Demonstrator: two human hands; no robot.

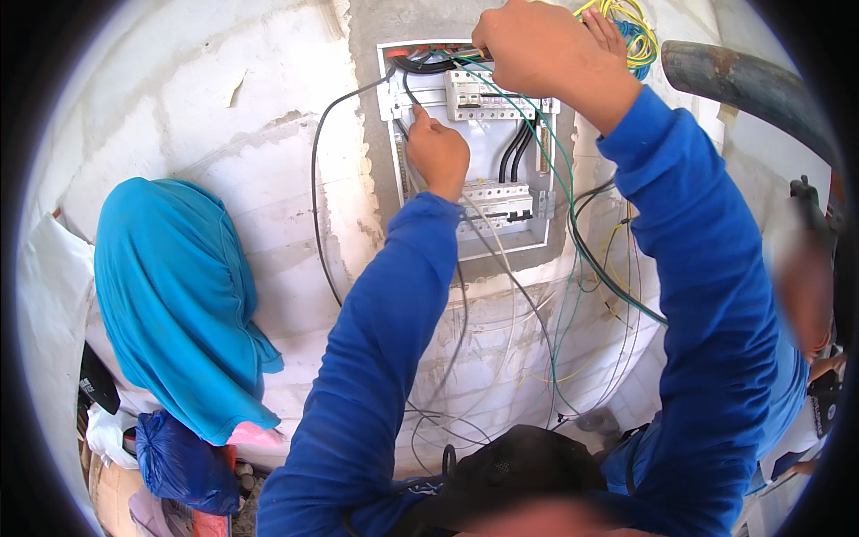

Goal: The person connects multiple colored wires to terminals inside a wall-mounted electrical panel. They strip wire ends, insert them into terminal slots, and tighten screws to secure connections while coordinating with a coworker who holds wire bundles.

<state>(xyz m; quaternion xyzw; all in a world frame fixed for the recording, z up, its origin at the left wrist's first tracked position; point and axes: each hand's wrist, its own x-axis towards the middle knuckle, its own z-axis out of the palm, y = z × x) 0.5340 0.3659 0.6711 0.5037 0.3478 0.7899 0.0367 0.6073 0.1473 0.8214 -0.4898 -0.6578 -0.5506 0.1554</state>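
Note:
A white electrical panel point(548, 228) is set into the wall, with a breaker row point(490, 97) above and another breaker row point(501, 208) below. My left hand point(438, 150) is closed at the panel's left side, its fingertips on a black cable point(409, 87) that comes down from the top. My right hand point(546, 52) is a fist at the panel's upper edge, where thin wires gather; what it grips is hidden. Green wires point(559, 161) hang below it. A few fingertips point(608, 31) show behind that hand; whose they are I cannot tell.
A coil of yellow-green and blue wire point(637, 36) hangs at upper right, near a thick dark pipe point(743, 85). Loose wires trail below the panel. A turquoise cloth point(174, 295) hangs left above a blue bag point(183, 461). A black cap point(528, 465) is low; another person point(801, 286) stands right.

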